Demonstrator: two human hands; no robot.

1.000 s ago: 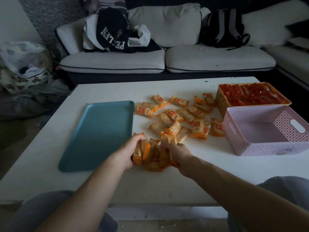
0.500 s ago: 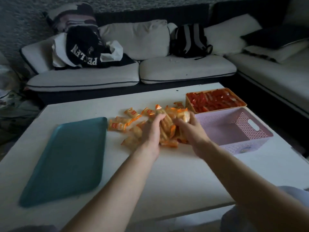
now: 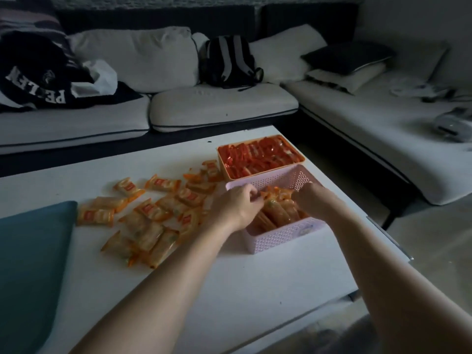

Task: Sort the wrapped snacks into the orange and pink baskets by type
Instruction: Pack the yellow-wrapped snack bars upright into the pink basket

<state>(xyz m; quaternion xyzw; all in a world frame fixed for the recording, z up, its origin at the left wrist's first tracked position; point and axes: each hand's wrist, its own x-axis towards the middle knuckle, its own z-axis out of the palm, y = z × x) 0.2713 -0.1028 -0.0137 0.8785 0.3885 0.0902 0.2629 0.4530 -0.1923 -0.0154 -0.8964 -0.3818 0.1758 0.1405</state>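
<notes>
My left hand (image 3: 236, 205) and my right hand (image 3: 310, 198) are both over the pink basket (image 3: 286, 235), gripping a bundle of orange-wrapped snacks (image 3: 278, 212) between them inside it. Behind it stands the orange basket (image 3: 260, 157), full of red-wrapped snacks (image 3: 258, 154). Several more orange-wrapped snacks (image 3: 150, 218) lie scattered on the white table (image 3: 229, 290) left of the pink basket.
A teal tray (image 3: 30, 264) lies at the table's left. A grey sofa (image 3: 204, 108) runs behind and to the right, with a dark jacket (image 3: 38, 80), a backpack (image 3: 229, 62) and cushions on it. The table's right edge is close to the baskets.
Both hands lifted a bundle of orange-wrapped snacks from the pile and carried it right into the pink basket. The view swung to the right.
</notes>
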